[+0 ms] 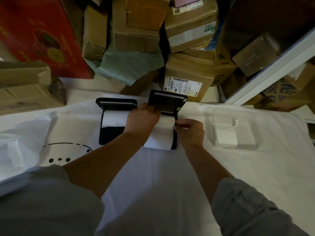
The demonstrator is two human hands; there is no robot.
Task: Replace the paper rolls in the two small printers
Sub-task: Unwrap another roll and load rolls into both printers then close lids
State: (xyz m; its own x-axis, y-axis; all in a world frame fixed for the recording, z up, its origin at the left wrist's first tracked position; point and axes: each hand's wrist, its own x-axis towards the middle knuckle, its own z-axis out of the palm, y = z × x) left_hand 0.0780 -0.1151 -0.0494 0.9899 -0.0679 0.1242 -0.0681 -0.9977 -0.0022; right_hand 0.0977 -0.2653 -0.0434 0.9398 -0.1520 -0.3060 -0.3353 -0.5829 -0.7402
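Two small black printers stand side by side on a white cloth, both lids raised. The left printer (109, 133) holds a white paper roll (115, 119) in its bay. In the right printer (167, 103) lies a second roll (167, 120), and its loose sheet (160, 138) runs toward me over the printer's front. My left hand (142, 120) lies over the left part of that roll with fingers curled at the lid's lower edge. My right hand (189, 130) pinches the sheet's right edge beside the printer's side wall.
A clear plastic tray (255, 120) with a white paper roll (226, 137) sits to the right. Stacked cardboard boxes (187, 79) crowd the back, a red box (39, 36) at back left. A white shelf rail (272, 68) slants at right. A printed white bag (34, 133) lies left.
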